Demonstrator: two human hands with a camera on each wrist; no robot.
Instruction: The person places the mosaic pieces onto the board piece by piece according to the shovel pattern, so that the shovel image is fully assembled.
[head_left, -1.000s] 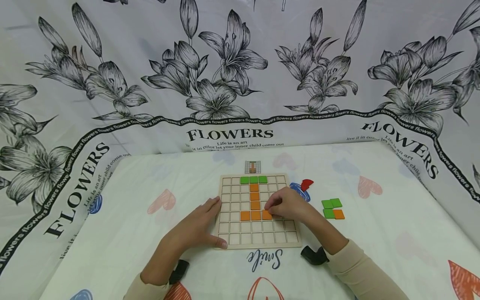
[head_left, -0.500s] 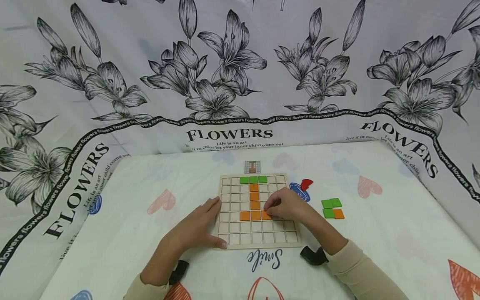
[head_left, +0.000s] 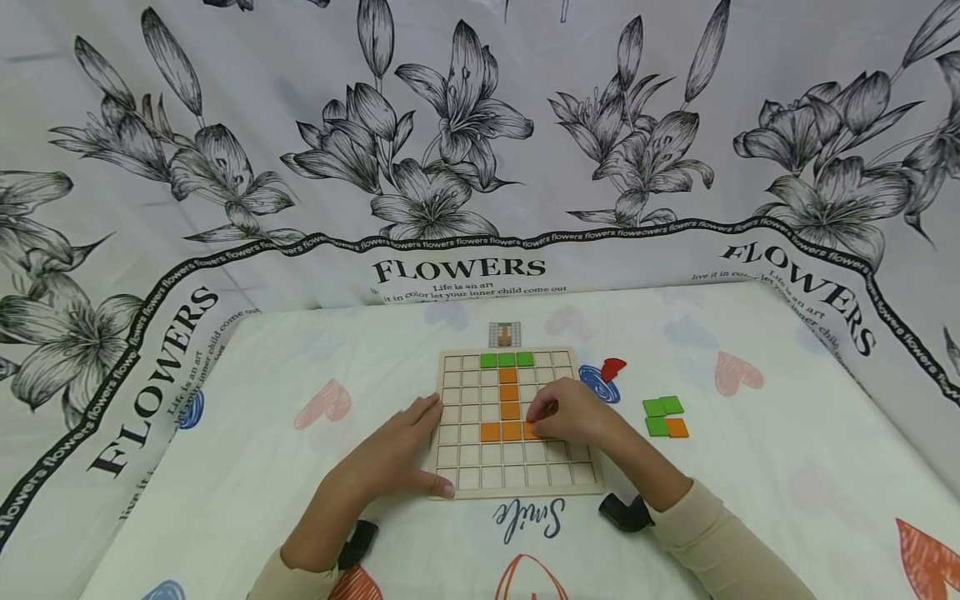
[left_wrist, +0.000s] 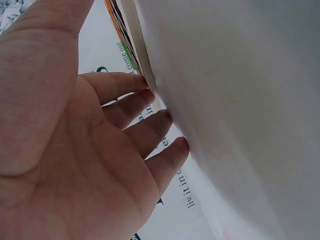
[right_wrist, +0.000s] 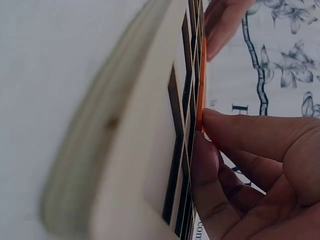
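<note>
A wooden grid board (head_left: 480, 477) lies on the table, three green tiles (head_left: 507, 360) along its far row. Below them runs a column of orange tiles (head_left: 508, 392), ending in a crosswise orange row. My right hand (head_left: 573, 410) pinches the rightmost orange tile (head_left: 529, 431) of that row at its cell; the fingers partly hide it. In the right wrist view, thumb and fingertips meet at an orange edge (right_wrist: 202, 85) level with the board. With fingers extended, my left hand (head_left: 390, 454) rests at the board's left edge, thumb on its near corner; the left wrist view shows fingertips (left_wrist: 165, 117) touching its side.
Right of the board lie three loose green tiles (head_left: 656, 408) and one orange tile (head_left: 677, 428). A red piece (head_left: 614, 369) sits near the board's right edge. Behind the board is a small printed pattern card (head_left: 505, 335). A flower-printed curtain (head_left: 337, 275) stands behind the table.
My right hand has shifted very slightly left, and the rightmost orange tile is a little closer to its neighbour in the row. The left hand stays at the board's edge.
</note>
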